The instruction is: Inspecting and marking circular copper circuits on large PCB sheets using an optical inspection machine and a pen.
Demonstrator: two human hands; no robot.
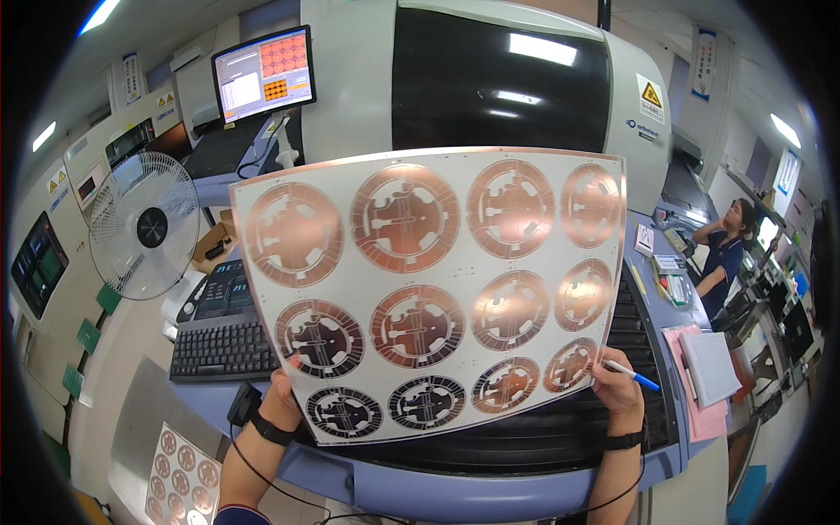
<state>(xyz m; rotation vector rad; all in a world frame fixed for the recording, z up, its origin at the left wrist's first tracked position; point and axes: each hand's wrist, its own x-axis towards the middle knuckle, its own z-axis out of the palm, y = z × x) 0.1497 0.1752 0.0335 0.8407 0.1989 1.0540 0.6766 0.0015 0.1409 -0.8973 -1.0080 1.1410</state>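
Between my hands a large thin circuit board panel (464, 271) is held up and tilted, white with rows of round copper patterns. My left hand (282, 395) is closed on its lower left edge, the thumb on the front face and the other fingers hidden behind. At the lower right edge my right hand (618, 385) pinches the panel. A blue and white pen (632, 375) also sticks out of that hand. Each wrist wears a black band, with a thin cord running from it. Below the panel lies the black ribbed bed (534, 446) of a machine.
Behind the panel stands a large machine with a dark window (499, 83). A monitor (264, 73), black keyboard (223, 352) and fan (144, 226) are on the left. Another panel (182, 477) lies lower left. A notebook (707, 367) rests at right; a co-worker (728, 254) is beyond.
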